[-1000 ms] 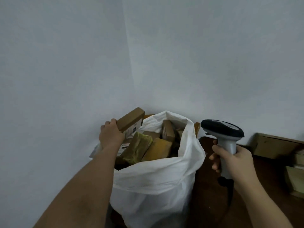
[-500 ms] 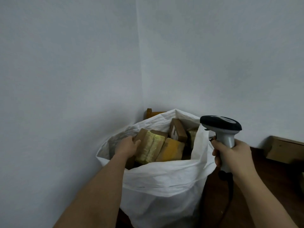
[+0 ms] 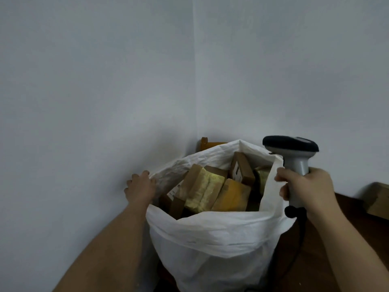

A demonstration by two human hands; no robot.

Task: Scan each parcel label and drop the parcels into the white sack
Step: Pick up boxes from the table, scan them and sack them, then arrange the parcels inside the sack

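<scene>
The white sack [image 3: 212, 245] stands open in the corner of the room, filled with several parcels. A brown box with a white label [image 3: 179, 189] lies at its left side, beside a yellow-wrapped parcel [image 3: 204, 189], an orange parcel [image 3: 232, 196] and an upright brown box [image 3: 241, 169]. My left hand [image 3: 140, 187] rests against the outside of the sack's left rim, fingers apart, holding nothing. My right hand [image 3: 305, 186] is closed around the grey handle of the barcode scanner [image 3: 291, 148], held upright just right of the sack's rim.
The scanner's black cable [image 3: 300, 234] hangs down over a dark brown surface [image 3: 347, 232]. A cardboard box [image 3: 379, 199] sits at the far right edge. A wooden post [image 3: 205, 143] pokes up behind the sack. Pale walls close in on the left and behind.
My left hand put the brown labelled box into the sack, let go, and drew back to the sack's left rim. The scanner hand stayed about where it was.
</scene>
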